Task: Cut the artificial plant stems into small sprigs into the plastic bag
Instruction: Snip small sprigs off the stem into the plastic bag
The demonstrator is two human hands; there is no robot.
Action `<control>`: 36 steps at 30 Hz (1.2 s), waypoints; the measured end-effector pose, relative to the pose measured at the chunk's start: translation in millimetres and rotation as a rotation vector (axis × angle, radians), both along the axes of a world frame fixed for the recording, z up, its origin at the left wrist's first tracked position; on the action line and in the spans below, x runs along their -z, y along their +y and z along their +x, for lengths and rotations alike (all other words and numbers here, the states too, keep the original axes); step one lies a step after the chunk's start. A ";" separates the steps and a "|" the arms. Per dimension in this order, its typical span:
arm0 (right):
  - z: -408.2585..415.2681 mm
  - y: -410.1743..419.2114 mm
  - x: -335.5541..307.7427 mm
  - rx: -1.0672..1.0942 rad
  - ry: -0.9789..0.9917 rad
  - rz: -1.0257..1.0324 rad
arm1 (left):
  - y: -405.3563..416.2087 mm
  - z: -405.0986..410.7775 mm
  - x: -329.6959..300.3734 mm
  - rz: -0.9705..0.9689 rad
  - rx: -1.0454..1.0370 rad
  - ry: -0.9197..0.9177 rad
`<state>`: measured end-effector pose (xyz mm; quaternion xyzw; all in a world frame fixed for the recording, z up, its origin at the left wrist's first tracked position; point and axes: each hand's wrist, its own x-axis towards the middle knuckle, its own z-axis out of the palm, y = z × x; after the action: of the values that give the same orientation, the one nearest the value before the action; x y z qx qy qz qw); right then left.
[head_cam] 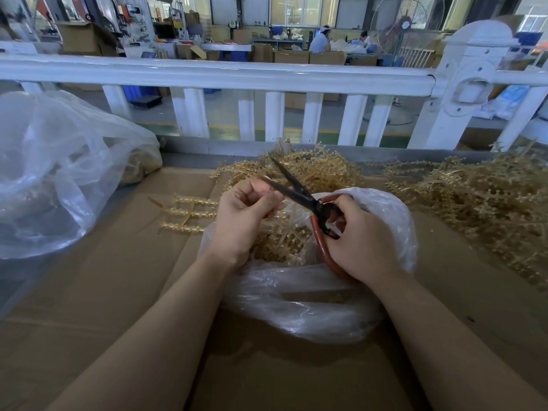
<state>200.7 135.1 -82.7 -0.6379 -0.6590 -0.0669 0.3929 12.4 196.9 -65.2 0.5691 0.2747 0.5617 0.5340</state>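
Stems (pixel 462 197) lie mostly uncut in piles on table (pixel 118 292), some sprigs (pixel 281 244) already in plastic bag (pixel 311 307); left hand (pixel 243 223) pinches a stem, right hand (pixel 361 241) grips open scissors (pixel 299 194).

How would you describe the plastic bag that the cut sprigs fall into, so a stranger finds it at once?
Start at the brown cardboard sheet covering the worktable. The small clear plastic bag sits open at its middle, directly under the left hand and right hand. Unlike the larger clear bag at the far left, it lies beneath the red-handled scissors.
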 end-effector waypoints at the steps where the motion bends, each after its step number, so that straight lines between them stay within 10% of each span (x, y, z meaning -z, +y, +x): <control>1: -0.7 0.3 -0.2 -0.003 -0.017 -0.012 | 1.0 0.0 1.3 0.001 -0.005 -0.009; 36: -0.9 0.2 -1.7 -0.003 -0.065 0.066 | 6.2 -2.3 3.7 0.012 0.150 -0.098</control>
<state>199.8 135.3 -81.0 -0.6210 -0.6698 -0.1088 0.3921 10.0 203.1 -68.9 0.5632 0.2015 0.5491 0.5837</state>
